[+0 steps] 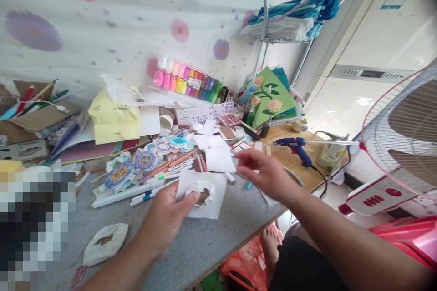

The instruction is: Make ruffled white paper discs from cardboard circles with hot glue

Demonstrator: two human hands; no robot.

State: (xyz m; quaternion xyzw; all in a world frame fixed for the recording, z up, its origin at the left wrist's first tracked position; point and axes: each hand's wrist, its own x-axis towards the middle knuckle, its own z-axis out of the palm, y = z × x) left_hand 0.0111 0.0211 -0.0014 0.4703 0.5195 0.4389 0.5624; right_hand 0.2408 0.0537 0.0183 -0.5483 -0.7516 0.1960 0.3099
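Observation:
My left hand [170,211] pinches a square white sheet [218,195], thumb on top, above the grey table mat. A ragged hole sits in the sheet's middle, its white edges folded back around it. To the right, my right hand [261,170] hovers with bent fingers apart and nothing visible between them. Just beyond it lie more white paper squares [218,157]. On the mat at lower left rests a white oval piece [105,243] with a torn hole showing brown inside.
Round patterned cutouts [145,160], several pens [119,194] and a yellow tissue pack [115,116] crowd the table's back. A blue glue gun [296,148] lies at right, cord trailing. A fan [406,132] stands beside the table's right edge. Coloured clay tubs [187,79] sit by the wall.

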